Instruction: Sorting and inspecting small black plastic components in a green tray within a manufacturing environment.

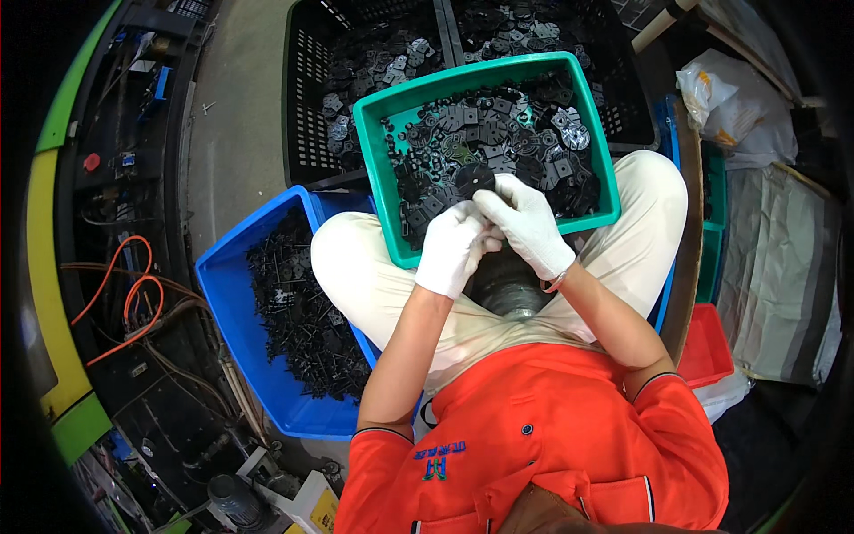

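Observation:
A green tub (374,169) rests across my knees, filled with small black parts, flat plates and discs. Over its near edge my two white-gloved hands meet. A round black disc (474,180) with a small hole in its centre shows just above the fingertips. My right hand (525,221) has thumb and fingers pinched at the disc's lower edge. My left hand (455,245) is closed beside it, its fingers curled against the right hand's; what it holds, if anything, is hidden.
Behind the tub stands a black slotted crate (307,125) with more flat black parts. A blue bin (267,392) at my left holds black sprue-like pieces. Machinery with an orange hose (147,278) lies farther left. At right are a red tray (705,345) and plastic bags (747,111).

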